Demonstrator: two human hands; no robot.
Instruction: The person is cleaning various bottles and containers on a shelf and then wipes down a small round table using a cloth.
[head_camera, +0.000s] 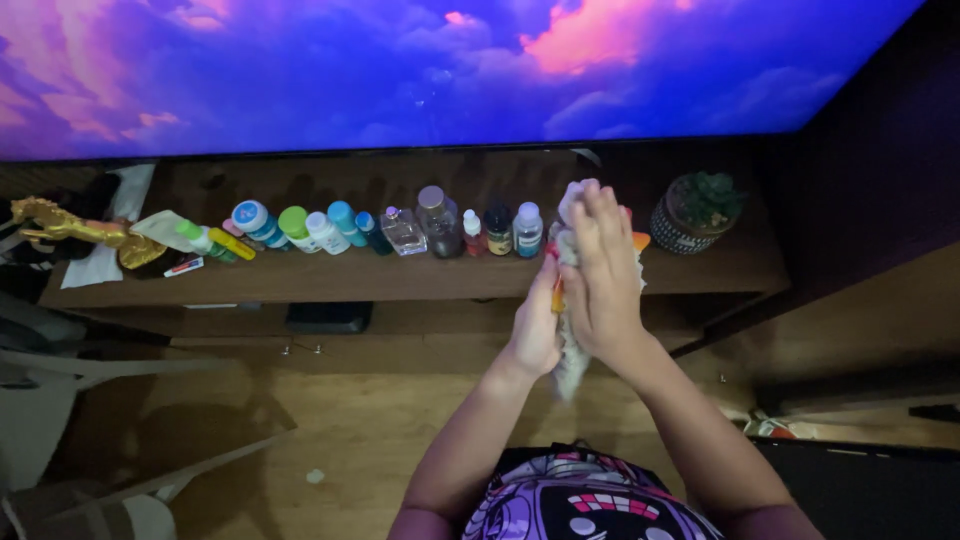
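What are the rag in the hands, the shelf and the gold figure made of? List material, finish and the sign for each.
Rag: soft pale cloth, probably; it crumples and hangs limp between the left hand and right hand.
Shelf: wood or wood-look board, matte brown with faint grain.
Gold figure: shiny gold finish with highlights; metal or painted plastic, cannot tell.

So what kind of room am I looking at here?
Most likely a living room or bedroom at home. A large screen showing coloured clouds sits above a low wooden shelf lined with small bottles and a little potted plant. Both hands press a pale cloth.
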